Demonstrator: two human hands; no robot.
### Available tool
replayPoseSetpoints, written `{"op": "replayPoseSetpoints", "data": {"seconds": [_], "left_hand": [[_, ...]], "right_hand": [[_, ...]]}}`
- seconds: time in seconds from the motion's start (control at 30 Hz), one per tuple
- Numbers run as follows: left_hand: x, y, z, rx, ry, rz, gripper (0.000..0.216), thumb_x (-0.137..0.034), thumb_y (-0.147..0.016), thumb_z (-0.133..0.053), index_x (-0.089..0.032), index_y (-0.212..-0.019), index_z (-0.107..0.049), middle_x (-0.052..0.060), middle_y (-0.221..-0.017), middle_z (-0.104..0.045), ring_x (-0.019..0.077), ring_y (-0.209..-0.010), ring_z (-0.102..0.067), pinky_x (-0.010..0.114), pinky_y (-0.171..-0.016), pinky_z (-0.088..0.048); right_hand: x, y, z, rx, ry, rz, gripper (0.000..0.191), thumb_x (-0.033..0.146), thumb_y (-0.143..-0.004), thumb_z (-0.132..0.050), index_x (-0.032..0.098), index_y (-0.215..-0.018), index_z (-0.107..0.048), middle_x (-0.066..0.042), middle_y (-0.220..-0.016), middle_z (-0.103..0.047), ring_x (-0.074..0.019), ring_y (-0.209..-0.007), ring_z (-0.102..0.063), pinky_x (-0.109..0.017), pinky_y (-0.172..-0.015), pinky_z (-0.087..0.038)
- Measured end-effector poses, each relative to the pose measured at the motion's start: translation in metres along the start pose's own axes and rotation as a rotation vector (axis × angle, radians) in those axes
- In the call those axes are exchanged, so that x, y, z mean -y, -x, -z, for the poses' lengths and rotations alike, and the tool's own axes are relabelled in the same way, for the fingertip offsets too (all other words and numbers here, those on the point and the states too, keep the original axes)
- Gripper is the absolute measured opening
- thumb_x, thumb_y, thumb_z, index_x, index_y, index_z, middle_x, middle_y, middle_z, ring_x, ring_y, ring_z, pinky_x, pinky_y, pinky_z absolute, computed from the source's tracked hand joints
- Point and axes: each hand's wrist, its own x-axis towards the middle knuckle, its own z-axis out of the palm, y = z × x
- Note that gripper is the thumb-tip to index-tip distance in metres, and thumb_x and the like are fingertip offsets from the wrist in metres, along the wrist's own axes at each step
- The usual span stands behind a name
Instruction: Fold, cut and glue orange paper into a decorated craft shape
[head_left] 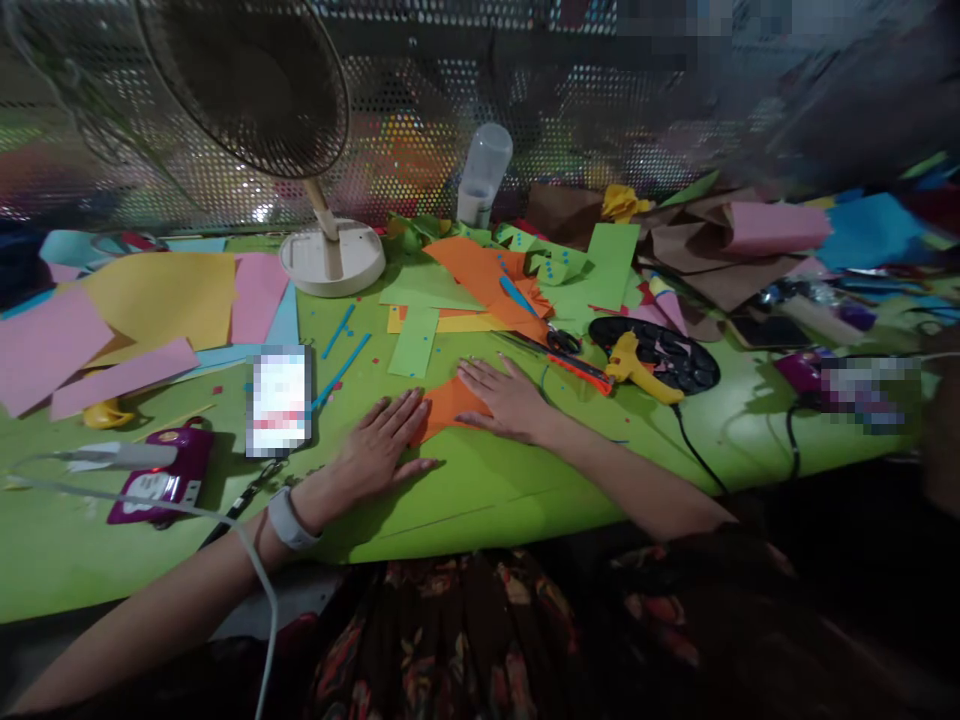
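Note:
An orange piece of paper point(442, 405) lies on the green table in front of me, partly covered by both hands. My left hand point(381, 445) rests flat with fingers stretched, its fingertips on the paper's left edge. From the right, my right hand point(506, 400) presses flat on the paper's other side, fingers spread. Just beyond lie a light green paper strip point(414, 342) and a larger crumpled orange paper point(480, 275). An orange-handled cutter point(581, 372) and a yellow glue gun point(637, 370) lie right of my right hand.
A phone point(279, 400) and a purple power socket point(166, 475) with a white cable sit at left. Behind stand a white fan point(334, 258) and an upturned clear bottle point(486, 170). Yellow paper point(176, 295) lies far left; brown paper point(712, 260) is heaped at right.

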Motion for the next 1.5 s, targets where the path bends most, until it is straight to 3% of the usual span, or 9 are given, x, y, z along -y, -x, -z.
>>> {"op": "replayPoseSetpoints", "data": {"seconds": [0.23,0.47,0.77,1.1,1.2,1.3,1.5], "left_hand": [[0.002,0.018,0.004,-0.014,-0.022,0.025,0.082,-0.066,-0.093,-0.036,-0.013,-0.154,-0.023,0.018,-0.156,-0.031,0.0296,-0.144,-0.031,0.048,-0.117,-0.025],[0.001,0.017,0.001,-0.051,-0.049,0.011,0.082,-0.065,-0.092,-0.039,-0.011,-0.153,-0.025,0.020,-0.154,-0.033,0.0317,-0.142,-0.034,0.050,-0.116,-0.029],[0.000,0.017,0.004,-0.028,-0.051,0.003,0.086,-0.065,-0.091,-0.041,-0.014,-0.156,-0.016,0.019,-0.157,-0.029,0.0306,-0.145,-0.029,0.050,-0.117,-0.027],[-0.001,0.016,0.010,-0.002,-0.060,0.025,0.084,-0.069,-0.091,-0.034,-0.014,-0.154,-0.023,0.018,-0.155,-0.035,0.0310,-0.143,-0.034,0.052,-0.117,-0.025],[-0.012,0.003,0.011,-0.047,-0.064,0.059,0.084,-0.069,-0.092,-0.031,-0.015,-0.155,-0.021,0.019,-0.153,-0.038,0.0317,-0.143,-0.033,0.055,-0.118,-0.018],[-0.028,-0.019,0.008,-0.068,-0.037,0.018,0.088,-0.069,-0.090,-0.037,-0.013,-0.155,-0.018,0.019,-0.157,-0.029,0.0315,-0.146,-0.027,0.052,-0.120,-0.015],[-0.031,-0.046,-0.003,-0.024,0.013,-0.071,0.093,-0.070,-0.089,-0.037,-0.006,-0.154,-0.018,0.021,-0.159,-0.023,0.0322,-0.148,-0.020,0.047,-0.119,-0.023]], "right_hand": [[0.019,-0.009,0.009,0.027,0.025,-0.025,0.085,0.070,-0.093,-0.017,0.011,-0.153,-0.028,-0.014,-0.159,-0.025,-0.0289,-0.148,-0.022,-0.053,-0.121,-0.011],[0.056,-0.018,-0.003,0.051,0.079,0.230,0.083,0.069,-0.094,-0.022,0.011,-0.154,-0.024,-0.013,-0.160,-0.021,-0.0247,-0.150,-0.017,-0.050,-0.122,-0.011],[0.033,-0.015,-0.010,-0.006,0.035,0.225,0.080,0.070,-0.093,-0.024,0.019,-0.155,-0.022,-0.009,-0.162,-0.018,-0.0263,-0.150,-0.015,-0.050,-0.121,-0.012],[-0.008,0.001,0.000,0.017,-0.002,-0.034,0.080,0.069,-0.094,-0.020,0.018,-0.156,-0.019,-0.008,-0.162,-0.016,-0.0298,-0.150,-0.013,-0.056,-0.121,-0.006],[-0.006,0.002,-0.001,0.010,0.012,-0.058,0.078,0.066,-0.095,-0.020,0.016,-0.156,-0.019,-0.008,-0.162,-0.015,-0.0309,-0.150,-0.011,-0.058,-0.120,-0.006],[-0.004,0.000,-0.005,-0.003,0.025,-0.061,0.076,0.063,-0.096,-0.022,0.016,-0.156,-0.020,-0.008,-0.162,-0.015,-0.0318,-0.150,-0.011,-0.058,-0.120,-0.006],[-0.007,-0.001,-0.008,-0.018,0.044,-0.050,0.070,0.058,-0.097,-0.025,0.018,-0.155,-0.021,-0.007,-0.162,-0.015,-0.0312,-0.150,-0.013,-0.059,-0.120,-0.005]]}}
